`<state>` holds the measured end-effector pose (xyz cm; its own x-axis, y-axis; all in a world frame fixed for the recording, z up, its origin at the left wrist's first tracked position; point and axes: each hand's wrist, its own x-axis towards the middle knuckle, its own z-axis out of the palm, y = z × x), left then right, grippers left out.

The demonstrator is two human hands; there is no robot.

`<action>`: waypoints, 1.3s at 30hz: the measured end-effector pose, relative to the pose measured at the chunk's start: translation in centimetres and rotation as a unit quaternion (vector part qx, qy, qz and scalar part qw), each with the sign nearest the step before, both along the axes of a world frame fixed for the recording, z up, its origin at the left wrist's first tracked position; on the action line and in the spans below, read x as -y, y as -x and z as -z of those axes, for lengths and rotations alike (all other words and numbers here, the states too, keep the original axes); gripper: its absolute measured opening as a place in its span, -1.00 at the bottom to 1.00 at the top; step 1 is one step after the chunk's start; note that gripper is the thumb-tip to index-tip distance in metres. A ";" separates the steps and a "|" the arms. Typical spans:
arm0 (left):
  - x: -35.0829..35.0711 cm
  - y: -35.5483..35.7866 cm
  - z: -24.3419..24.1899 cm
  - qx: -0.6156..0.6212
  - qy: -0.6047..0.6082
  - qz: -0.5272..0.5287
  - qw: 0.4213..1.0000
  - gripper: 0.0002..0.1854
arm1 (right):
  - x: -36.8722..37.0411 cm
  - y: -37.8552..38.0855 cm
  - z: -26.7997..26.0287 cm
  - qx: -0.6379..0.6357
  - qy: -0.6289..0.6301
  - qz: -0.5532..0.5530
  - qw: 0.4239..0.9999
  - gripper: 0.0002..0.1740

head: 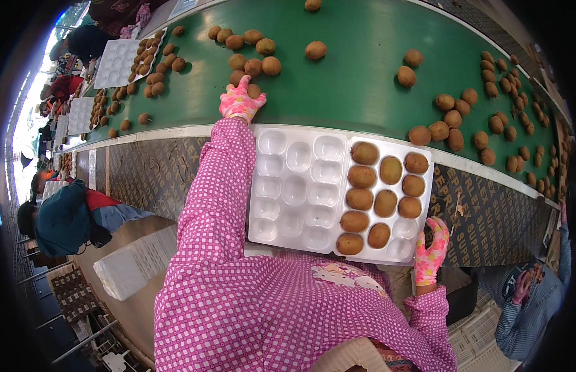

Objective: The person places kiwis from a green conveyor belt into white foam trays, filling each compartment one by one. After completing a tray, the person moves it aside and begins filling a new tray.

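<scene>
My left hand, in a pink floral glove, reaches over the green conveyor belt. Its fingers are spread around a kiwifruit; a firm hold cannot be made out. More kiwifruit lie just beyond it. My right hand, gloved alike, is at the lower right edge of a white plastic tray, its fingers apart beside the rim. That tray holds kiwifruit in most of its hollows; two hollows at the lower right are bare. Against its left side lies another white tray with bare hollows.
Kiwifruit are scattered along the belt to the right. Partly filled trays stand at the far left, near other people. A person in a dark teal top is at left, above a stack of white trays. Another person is at lower right.
</scene>
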<state>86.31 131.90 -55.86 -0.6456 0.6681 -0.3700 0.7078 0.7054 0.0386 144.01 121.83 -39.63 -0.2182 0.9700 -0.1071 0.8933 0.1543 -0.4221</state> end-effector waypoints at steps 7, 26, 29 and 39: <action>1.2 -1.2 0.4 0.084 -0.287 -0.004 0.954 -0.27 | -1.0 5.2 -2.6 -0.043 -0.060 0.007 0.997 -0.56; 9.8 -22.1 -14.9 0.815 -0.051 -0.221 0.533 -0.48 | -0.3 1.6 -0.8 -0.112 0.050 -0.044 0.992 -0.37; 10.7 -22.8 -15.5 0.824 -0.059 -0.239 0.511 -0.54 | 0.5 0.8 2.2 -0.128 -0.001 -0.110 0.986 -0.37; 10.5 -28.7 -15.6 0.887 -0.042 -0.250 0.385 -0.30 | -1.9 1.1 -1.9 -0.083 -0.010 -0.132 0.988 -0.36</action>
